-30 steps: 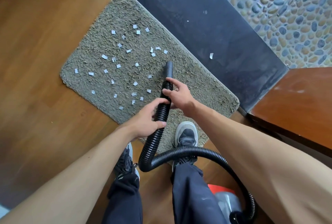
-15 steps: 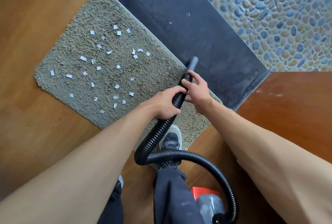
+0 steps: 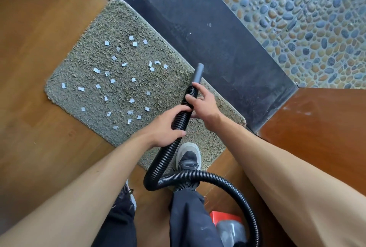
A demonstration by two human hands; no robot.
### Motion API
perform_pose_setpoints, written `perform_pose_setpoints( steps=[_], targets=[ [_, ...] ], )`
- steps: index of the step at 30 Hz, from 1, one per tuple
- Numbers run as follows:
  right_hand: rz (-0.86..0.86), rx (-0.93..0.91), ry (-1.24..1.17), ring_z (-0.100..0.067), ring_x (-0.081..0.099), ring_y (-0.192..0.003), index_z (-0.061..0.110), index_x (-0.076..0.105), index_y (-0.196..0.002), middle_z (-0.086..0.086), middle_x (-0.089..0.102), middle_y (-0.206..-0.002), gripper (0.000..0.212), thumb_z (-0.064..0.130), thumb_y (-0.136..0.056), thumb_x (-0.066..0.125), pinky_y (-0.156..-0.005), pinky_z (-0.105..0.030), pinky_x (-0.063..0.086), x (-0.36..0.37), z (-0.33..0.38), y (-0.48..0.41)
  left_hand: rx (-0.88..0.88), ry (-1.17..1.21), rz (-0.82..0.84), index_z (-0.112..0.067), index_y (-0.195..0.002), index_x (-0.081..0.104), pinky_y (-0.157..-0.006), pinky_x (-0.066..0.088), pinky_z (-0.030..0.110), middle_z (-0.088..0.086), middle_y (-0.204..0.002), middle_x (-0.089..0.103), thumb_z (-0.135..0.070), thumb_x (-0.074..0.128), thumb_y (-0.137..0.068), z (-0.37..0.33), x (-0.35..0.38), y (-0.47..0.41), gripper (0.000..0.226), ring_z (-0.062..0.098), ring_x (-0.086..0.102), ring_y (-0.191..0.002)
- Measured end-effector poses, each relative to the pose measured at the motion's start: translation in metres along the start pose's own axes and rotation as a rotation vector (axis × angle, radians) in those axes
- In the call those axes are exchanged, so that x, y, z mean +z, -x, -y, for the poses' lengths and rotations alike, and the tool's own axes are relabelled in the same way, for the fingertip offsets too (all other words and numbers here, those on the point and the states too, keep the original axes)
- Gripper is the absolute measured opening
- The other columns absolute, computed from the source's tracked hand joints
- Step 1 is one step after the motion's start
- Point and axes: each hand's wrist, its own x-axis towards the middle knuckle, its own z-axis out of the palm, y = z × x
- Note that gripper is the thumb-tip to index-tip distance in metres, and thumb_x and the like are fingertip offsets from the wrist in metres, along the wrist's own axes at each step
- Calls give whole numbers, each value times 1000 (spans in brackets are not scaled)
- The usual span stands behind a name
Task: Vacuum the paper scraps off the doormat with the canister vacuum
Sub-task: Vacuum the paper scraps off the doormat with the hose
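Observation:
A shaggy grey doormat (image 3: 95, 100) lies on the wooden floor, strewn with several small white paper scraps (image 3: 112, 80). My left hand (image 3: 166, 129) grips the black ribbed vacuum hose (image 3: 181, 117). My right hand (image 3: 202, 104) holds the same hose higher up, just below the smooth black nozzle (image 3: 198, 73). The nozzle tip hangs over the mat's right edge, beside the dark sill. The hose loops back past my shoe to the red and grey canister (image 3: 227, 225) at the bottom.
A dark stone sill (image 3: 198, 20) runs along the mat's far side, with pebble flooring (image 3: 307, 18) beyond. A reddish wooden surface (image 3: 320, 127) stands at the right. My right shoe (image 3: 188, 155) is on the mat's near corner. Wooden floor (image 3: 29, 48) spreads to the left.
The nozzle swung from among the scraps at the mat's middle over to its right edge by the dark sill. Both hands kept their grip on the hose, and my view shifted.

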Motion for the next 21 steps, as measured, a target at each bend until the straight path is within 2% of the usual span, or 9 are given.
perform_pose_setpoints(
  steps=[2, 4, 6, 9, 11, 14, 18, 21],
  targets=[
    [46, -8, 58, -19, 66, -81, 24, 43, -144, -17, 61, -108, 54, 5, -95, 57, -52, -31, 58, 17, -1, 0, -10, 58, -17, -47, -135, 39, -93, 54, 48, -1, -118, 57, -7, 65, -90, 11, -6, 10, 66, 18, 60, -107],
    [78, -11, 114, -23, 66, -86, 24, 44, -143, -15, 61, -105, 53, 6, -95, 57, -66, -44, 62, 33, -2, -1, -15, 111, -38, -44, -136, 41, -97, 51, 48, -6, -110, 59, -5, 64, -90, 24, -11, 18, 65, 14, 61, -103],
    [102, -6, 155, -25, 66, -89, 24, 43, -144, -11, 60, -102, 53, 7, -95, 57, -76, -54, 59, 47, -3, -2, -30, 146, -52, -43, -135, 42, -99, 50, 49, -6, -106, 61, -5, 64, -90, 35, -16, 24, 63, 17, 61, -103],
    [122, -4, 221, -29, 67, -98, 25, 43, -143, -13, 61, -111, 54, 8, -94, 58, -76, -55, 59, 64, -4, -3, -48, 217, -60, -47, -130, 43, -95, 52, 47, 3, -113, 63, -6, 65, -91, 48, -21, 30, 61, 25, 60, -110],
    [134, -8, 262, -31, 67, -99, 24, 44, -142, -14, 60, -115, 53, 9, -94, 58, -74, -54, 59, 74, -4, -3, -49, 269, -77, -45, -132, 43, -86, 55, 36, 3, -112, 64, -4, 63, -91, 56, -25, 34, 62, 22, 60, -108],
    [155, -14, 309, -31, 67, -100, 24, 43, -143, -15, 61, -117, 54, 8, -94, 58, -75, -56, 59, 88, -2, -3, -40, 315, -91, -40, -135, 42, -65, 50, 19, -3, -105, 62, 0, 61, -92, 66, -30, 38, 62, 15, 60, -100],
    [159, -9, 344, -31, 68, -98, 24, 43, -144, -16, 60, -120, 54, 9, -94, 58, -74, -54, 60, 101, -2, -6, -49, 360, -90, -37, -137, 41, -52, 50, 14, 5, -108, 63, 2, 60, -92, 75, -38, 40, 62, 11, 62, -91],
    [157, -4, 367, -31, 68, -98, 25, 42, -144, -16, 60, -122, 55, 10, -94, 59, -73, -53, 60, 109, -2, -8, -45, 388, -87, -37, -137, 41, -50, 50, 14, 9, -108, 64, 3, 59, -93, 79, -42, 42, 62, 14, 64, -87]
  ],
)
